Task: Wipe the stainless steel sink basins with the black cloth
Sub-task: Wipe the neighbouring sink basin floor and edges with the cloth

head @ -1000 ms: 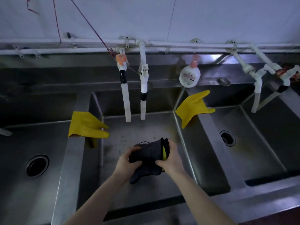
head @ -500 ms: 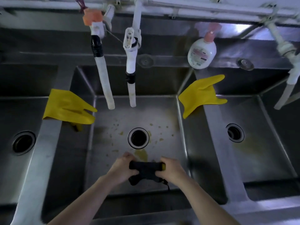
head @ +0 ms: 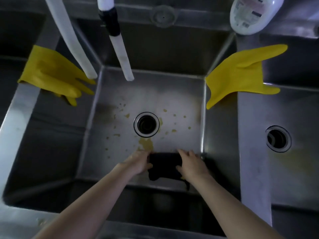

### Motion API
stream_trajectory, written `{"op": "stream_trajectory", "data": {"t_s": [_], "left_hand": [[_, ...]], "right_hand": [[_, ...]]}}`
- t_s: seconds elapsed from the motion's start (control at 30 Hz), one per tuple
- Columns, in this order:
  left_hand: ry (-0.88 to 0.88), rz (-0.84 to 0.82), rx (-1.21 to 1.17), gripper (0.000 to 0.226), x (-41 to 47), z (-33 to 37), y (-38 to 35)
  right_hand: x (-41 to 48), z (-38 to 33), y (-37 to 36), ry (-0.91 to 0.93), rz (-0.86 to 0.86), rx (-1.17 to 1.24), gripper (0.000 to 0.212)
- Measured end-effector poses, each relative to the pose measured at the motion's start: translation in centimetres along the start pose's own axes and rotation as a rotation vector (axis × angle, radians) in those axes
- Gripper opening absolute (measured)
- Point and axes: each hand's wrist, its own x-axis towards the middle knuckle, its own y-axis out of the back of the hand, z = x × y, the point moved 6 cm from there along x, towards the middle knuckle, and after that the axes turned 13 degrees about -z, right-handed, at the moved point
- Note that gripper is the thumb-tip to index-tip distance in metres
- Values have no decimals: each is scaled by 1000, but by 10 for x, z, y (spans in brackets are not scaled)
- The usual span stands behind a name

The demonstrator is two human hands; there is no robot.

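I have both hands down in the middle sink basin (head: 181, 94), pressing the black cloth (head: 164, 165) against the basin floor near the front wall, at about 6 o'clock from the drain (head: 146, 124). My left hand (head: 138, 163) grips the cloth's left edge, fingers curled around it. My right hand (head: 191, 163) lies over the cloth's right edge with the fingers spread flat on top and the thumb hooked at the near side, so it is grasping too (more a flat press than a fist). A loose dark tail of the cloth hangs toward me, past my right wrist.

The basin floor is speckled with yellowish stains (head: 146, 144); the largest patch sits between the drain and the cloth, just beyond my left fingertips, and smaller flecks scatter to the drain's 3 and 9 o'clock.

Two white hoses hang into the basin from 12 o'clock: a wider one (head: 74, 40) toward the left corner and a thinner one (head: 123, 56) with a black collar, ending above the back of the floor.

A yellow rubber glove (head: 51, 73) is draped over the left divider at about 10 o'clock from the drain, and a second yellow glove (head: 241, 73) over the right divider at about 2 o'clock. A white soap bottle (head: 253, 12) stands on the back ledge at 1 o'clock. The right-hand basin (head: 302, 169) shows its own drain (head: 278, 138) at 3 o'clock.
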Motion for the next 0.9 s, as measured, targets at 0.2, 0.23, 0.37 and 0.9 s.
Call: {"op": "stream_trajectory", "data": {"t_s": [0.2, 0.23, 0.37, 0.9], "left_hand": [[-58, 1, 63, 48, -7, -8, 4], [-45, 0, 104, 51, -10, -15, 7], [56, 45, 349, 58, -25, -56, 25], [256, 113, 806, 54, -88, -148, 78]], "right_hand": [[-3, -42, -35, 377, 17, -501, 68], [-1, -39, -39, 374, -2, -546, 69], [19, -27, -35, 332, 26, -561, 77], [31, -111, -99, 567, -28, -988, 82]]}}
